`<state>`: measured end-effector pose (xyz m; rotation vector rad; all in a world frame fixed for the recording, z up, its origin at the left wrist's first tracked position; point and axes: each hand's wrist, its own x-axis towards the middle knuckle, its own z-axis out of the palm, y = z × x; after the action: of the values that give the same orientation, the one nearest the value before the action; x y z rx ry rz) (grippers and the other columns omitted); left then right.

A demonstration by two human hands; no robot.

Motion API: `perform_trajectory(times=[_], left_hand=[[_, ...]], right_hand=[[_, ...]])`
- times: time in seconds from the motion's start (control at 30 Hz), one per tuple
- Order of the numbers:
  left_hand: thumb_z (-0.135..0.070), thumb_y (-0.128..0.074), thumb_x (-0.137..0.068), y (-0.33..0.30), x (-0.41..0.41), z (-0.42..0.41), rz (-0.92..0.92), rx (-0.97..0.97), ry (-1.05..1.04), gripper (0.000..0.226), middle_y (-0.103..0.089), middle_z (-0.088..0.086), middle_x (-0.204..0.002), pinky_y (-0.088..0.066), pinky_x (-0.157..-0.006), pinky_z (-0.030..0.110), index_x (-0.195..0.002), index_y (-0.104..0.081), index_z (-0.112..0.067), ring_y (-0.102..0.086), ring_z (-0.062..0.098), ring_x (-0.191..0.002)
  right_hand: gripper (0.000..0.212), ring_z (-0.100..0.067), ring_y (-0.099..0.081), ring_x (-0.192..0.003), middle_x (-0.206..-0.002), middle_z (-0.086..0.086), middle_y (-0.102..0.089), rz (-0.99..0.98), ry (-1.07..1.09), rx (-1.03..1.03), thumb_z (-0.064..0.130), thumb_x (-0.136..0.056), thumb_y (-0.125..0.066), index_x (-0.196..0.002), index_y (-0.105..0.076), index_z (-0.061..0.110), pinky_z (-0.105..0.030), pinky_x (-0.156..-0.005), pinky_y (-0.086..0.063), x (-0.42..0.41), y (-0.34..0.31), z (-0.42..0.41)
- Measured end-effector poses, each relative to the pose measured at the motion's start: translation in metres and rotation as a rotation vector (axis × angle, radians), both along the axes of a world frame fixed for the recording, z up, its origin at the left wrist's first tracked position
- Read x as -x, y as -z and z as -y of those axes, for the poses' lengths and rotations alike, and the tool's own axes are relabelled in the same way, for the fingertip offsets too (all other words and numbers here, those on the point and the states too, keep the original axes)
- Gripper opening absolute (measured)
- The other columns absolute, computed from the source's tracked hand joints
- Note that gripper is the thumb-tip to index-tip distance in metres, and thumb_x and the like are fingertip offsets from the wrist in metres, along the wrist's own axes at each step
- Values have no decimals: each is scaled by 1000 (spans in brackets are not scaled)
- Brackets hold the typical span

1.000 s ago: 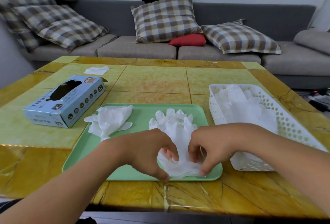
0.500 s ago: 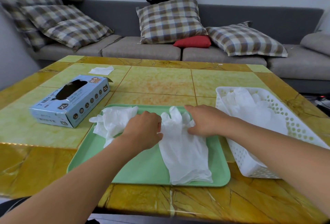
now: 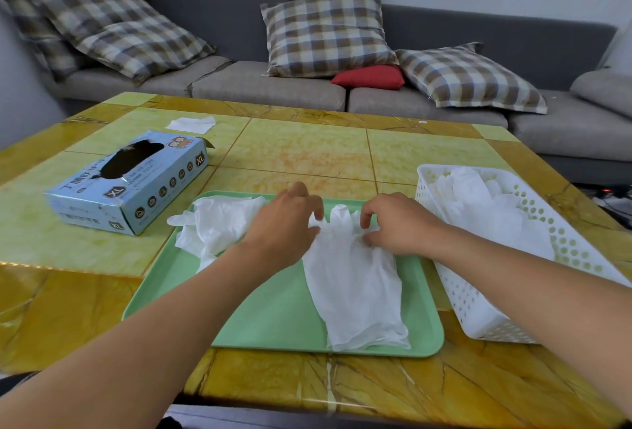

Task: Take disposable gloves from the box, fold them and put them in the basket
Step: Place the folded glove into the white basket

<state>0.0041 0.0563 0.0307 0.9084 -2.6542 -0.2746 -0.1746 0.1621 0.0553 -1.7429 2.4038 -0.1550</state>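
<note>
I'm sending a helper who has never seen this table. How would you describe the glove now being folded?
Find the green tray at the near middle of the yellow table. Two white gloves lie on it. Take the glove spread flat on its right half, both hands at its finger end, not the crumpled glove at the far left corner.

Left grip (image 3: 284,223), right grip (image 3: 398,225): bare, no rings; forearms bare, no sleeves visible.
</note>
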Motion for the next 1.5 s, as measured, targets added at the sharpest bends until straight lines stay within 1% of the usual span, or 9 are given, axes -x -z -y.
perform_trajectory(times=[0.13, 0.3, 0.4, 0.5, 0.6, 0.73, 0.87, 1.13, 1.5], left_hand=[[-34, -64, -95, 5, 0, -6, 134, -76, 58, 14, -58, -3, -103, -46, -76, 29, -103, -70, -25, -58, 18, -95], [-30, -56, -98, 7, 0, -6, 191, -140, 90, 37, -58, -1, -113, -51, -85, 35, -135, -55, -28, -59, 21, -99], [-30, -53, -99, 7, 1, -7, 236, -128, 86, 46, -57, 1, -117, -50, -87, 36, -144, -45, -22, -58, 23, -103], [-30, -52, -100, 6, 3, -6, 253, -155, 68, 39, -55, 2, -110, -48, -87, 35, -135, -48, -13, -56, 23, -102], [-32, -47, -101, 6, 5, -5, 265, -167, 33, 23, -50, 0, -101, -42, -80, 31, -114, -51, -13, -56, 23, -98], [-50, -57, -95, 4, 8, -13, 160, -77, 56, 52, -54, 2, -122, -49, -93, 39, -135, -50, -18, -53, 23, -112], [-66, -62, -85, 0, 12, -36, 138, -43, 239, 68, -49, -4, -130, -47, -98, 40, -141, -50, -29, -49, 19, -119], [-74, -57, -83, 10, 11, -49, 386, -31, 348, 85, -35, -6, -151, -40, -105, 40, -150, -40, -26, -38, 21, -127], [-77, -50, -85, 10, 8, -52, 454, -8, 361, 89, -26, -5, -158, -33, -110, 39, -156, -27, -28, -31, 22, -136]], right_hand=[[27, -22, -59, -99, -110, 1, -57, -3, -11, -42, 18, -88, -71, -114, -66, 24, -29, -70, -43, -1, 2, 3], [14, -23, -61, -84, -99, 0, -63, -36, 13, -8, 11, -87, -67, -96, -61, 20, -30, -61, -43, -2, 4, 7], [35, -24, -60, -92, -109, -4, -63, -25, 50, 78, 5, -89, -60, -120, -55, 20, -34, -69, -47, -2, 4, 7], [57, -29, -59, -111, -126, -6, -58, -15, 68, 79, -1, -90, -58, -142, -44, 18, -42, -90, -52, -2, -1, 5], [47, -25, -58, -112, -127, -4, -58, -7, 38, 33, 4, -90, -63, -133, -56, 20, -39, -92, -51, 0, -10, 1], [30, -20, -62, -99, -114, 0, -62, 9, 1, -96, 24, -87, -77, -115, -67, 22, -35, -85, -54, 6, -23, -15], [49, -23, -62, -102, -114, 1, -60, -77, -59, -114, 36, -89, -74, -134, -57, 27, -34, -79, -49, 3, -21, -26], [24, -28, -65, -90, -103, -10, -62, -143, -18, -117, 4, -77, -81, -96, -66, 7, -43, -81, -58, -8, -14, -25], [52, -29, -63, -113, -123, -10, -65, -91, -32, -193, 22, -79, -83, -124, -65, 5, -46, -94, -55, -2, -7, -22]])
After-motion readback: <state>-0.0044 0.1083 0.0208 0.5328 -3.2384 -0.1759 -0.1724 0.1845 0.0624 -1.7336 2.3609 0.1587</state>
